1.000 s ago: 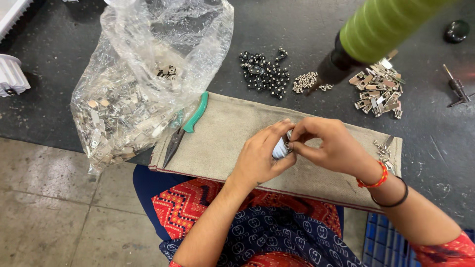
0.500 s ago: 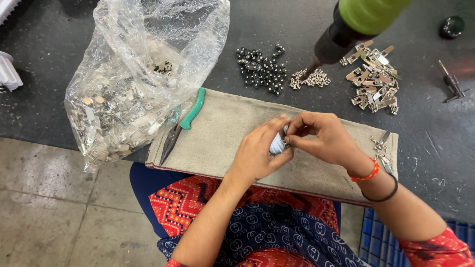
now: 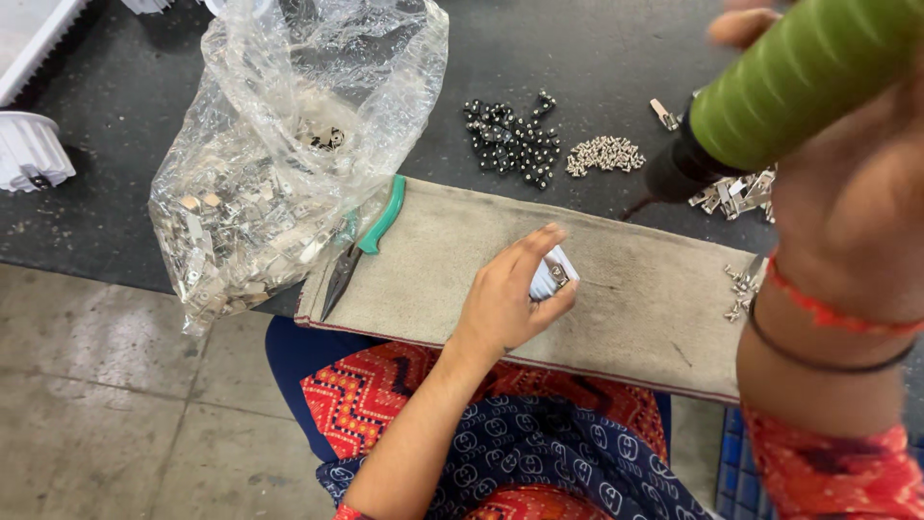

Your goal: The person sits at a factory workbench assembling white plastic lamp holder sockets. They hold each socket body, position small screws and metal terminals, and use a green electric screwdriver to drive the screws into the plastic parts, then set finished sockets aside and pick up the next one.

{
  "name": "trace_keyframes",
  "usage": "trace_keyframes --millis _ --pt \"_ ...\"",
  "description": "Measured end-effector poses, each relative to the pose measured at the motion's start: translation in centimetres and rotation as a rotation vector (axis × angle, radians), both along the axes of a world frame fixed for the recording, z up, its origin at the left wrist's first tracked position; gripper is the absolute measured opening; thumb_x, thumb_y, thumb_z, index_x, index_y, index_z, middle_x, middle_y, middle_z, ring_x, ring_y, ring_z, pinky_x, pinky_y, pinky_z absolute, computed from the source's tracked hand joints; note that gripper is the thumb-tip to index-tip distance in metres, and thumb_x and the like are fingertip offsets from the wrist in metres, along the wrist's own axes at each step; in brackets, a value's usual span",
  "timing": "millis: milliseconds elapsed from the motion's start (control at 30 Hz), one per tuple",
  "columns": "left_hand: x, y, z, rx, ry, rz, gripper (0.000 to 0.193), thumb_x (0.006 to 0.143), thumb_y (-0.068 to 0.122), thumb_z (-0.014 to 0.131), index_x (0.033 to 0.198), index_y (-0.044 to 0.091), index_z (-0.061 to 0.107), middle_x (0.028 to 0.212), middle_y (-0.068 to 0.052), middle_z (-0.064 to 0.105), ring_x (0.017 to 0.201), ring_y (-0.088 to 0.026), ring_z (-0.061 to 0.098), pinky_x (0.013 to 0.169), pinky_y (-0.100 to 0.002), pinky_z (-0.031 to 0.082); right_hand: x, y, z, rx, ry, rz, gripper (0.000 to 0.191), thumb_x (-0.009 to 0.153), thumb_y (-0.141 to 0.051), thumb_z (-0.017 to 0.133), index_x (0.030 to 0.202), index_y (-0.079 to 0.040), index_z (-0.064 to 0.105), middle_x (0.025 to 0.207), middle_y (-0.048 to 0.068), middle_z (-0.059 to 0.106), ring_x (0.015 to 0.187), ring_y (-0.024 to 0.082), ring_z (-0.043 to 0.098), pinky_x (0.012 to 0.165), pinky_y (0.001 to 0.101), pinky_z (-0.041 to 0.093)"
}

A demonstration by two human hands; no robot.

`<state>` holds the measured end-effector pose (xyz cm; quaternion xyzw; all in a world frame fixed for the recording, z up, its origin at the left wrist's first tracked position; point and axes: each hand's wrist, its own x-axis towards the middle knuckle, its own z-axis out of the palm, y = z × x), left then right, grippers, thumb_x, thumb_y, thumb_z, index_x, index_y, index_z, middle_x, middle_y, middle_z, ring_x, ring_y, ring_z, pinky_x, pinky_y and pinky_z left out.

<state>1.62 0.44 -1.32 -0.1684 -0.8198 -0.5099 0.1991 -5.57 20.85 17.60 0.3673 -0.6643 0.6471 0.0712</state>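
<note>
My left hand (image 3: pixel 508 299) rests on the grey cloth pad (image 3: pixel 635 289) and pinches a small white and metal part (image 3: pixel 552 275) between thumb and fingers. My right hand (image 3: pixel 847 202) is raised close to the camera at the right and grips the green handle of a power screwdriver (image 3: pixel 789 82), whose dark tip points down toward the pad. Red and black bands circle the right wrist.
A clear plastic bag of metal clips (image 3: pixel 279 183) lies at the left. Green-handled pliers (image 3: pixel 361 246) sit on the pad's left edge. Dark screws (image 3: pixel 510 140), silver screws (image 3: pixel 604 154) and metal clips (image 3: pixel 736 193) lie on the black tabletop. A few clips (image 3: pixel 739 289) sit at the pad's right.
My right hand left the small part, rose toward the camera and took hold of the green screwdriver. My left hand stays on the pad with the part.
</note>
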Motion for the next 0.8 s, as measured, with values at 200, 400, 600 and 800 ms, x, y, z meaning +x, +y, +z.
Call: trace_keyframes --millis 200,400,600,800 --pt "0.0 -0.1 0.2 0.002 0.024 0.007 0.059 0.092 0.027 0.076 0.142 0.005 0.053 0.141 -0.019 0.063 0.128 -0.038 0.065 0.106 -0.044 0.055 1.5 -3.3 -1.1 -0.212 -0.096 -0.114 0.014 0.103 0.001 0.061 0.113 -0.002 0.052 0.086 0.013 0.06 0.074 0.022 0.061 0.072 0.0359 0.055" --pt "0.0 -0.1 0.3 -0.006 0.004 0.005 0.057 0.093 0.027 0.075 0.141 0.004 0.054 0.14 -0.019 0.064 0.128 -0.037 0.065 0.106 -0.044 0.054 3.7 -3.9 -5.6 -0.433 -0.186 -0.202 0.02 0.106 0.001 0.064 0.116 -0.001 0.047 0.079 0.015 0.057 0.065 0.024 0.058 0.066 0.038 0.054" --pt "0.0 -0.1 0.5 -0.003 0.008 0.012 0.056 0.093 0.028 0.075 0.14 0.004 0.055 0.14 -0.019 0.064 0.13 -0.037 0.065 0.108 -0.044 0.054 4.5 -3.8 -8.0 -0.518 -0.19 -0.179 0.019 0.106 -0.003 0.065 0.113 -0.001 0.048 0.081 0.016 0.058 0.066 0.025 0.06 0.069 0.038 0.054" --pt "0.0 -0.1 0.6 -0.008 0.005 0.009 0.057 0.093 0.027 0.075 0.141 0.005 0.054 0.14 -0.018 0.064 0.13 -0.037 0.064 0.11 -0.044 0.053 4.5 -4.0 -8.2 -0.503 -0.177 -0.179 0.021 0.105 -0.005 0.066 0.117 -0.002 0.049 0.079 0.015 0.058 0.065 0.024 0.06 0.068 0.0382 0.054"
